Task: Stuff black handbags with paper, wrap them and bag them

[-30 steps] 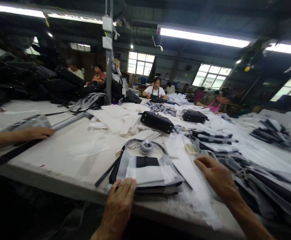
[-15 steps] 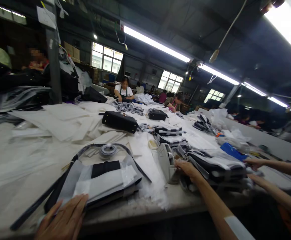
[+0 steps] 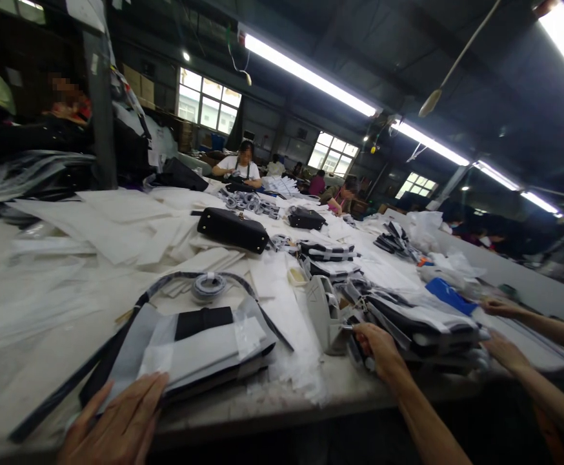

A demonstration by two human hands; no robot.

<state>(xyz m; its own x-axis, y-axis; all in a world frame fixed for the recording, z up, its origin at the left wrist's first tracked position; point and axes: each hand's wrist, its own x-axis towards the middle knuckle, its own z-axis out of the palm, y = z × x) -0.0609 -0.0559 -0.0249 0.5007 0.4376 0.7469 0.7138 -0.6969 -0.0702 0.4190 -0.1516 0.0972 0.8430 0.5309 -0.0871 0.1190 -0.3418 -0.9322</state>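
My left hand lies flat, fingers stretched, on the near left corner of a black handbag. White paper and clear tape cover the bag's front, and its wrapped strap loops over the back. My right hand is closed in a pinch beside a pale grey tape dispenser. A short shiny strip of tape spans from the dispenser to those fingertips. Behind the bag sits a wrapped strap coil.
Wrapped black bags are stacked right of the dispenser. A co-worker's hands are beside that stack. White sheets, an unwrapped black bag and a blue piece lie farther back. Other people sit across the table.
My right hand has moved a little right, away from the dispenser, and a strip of tape now shows between them. The left hand stays on the handbag. The co-worker's hands have shifted slightly.
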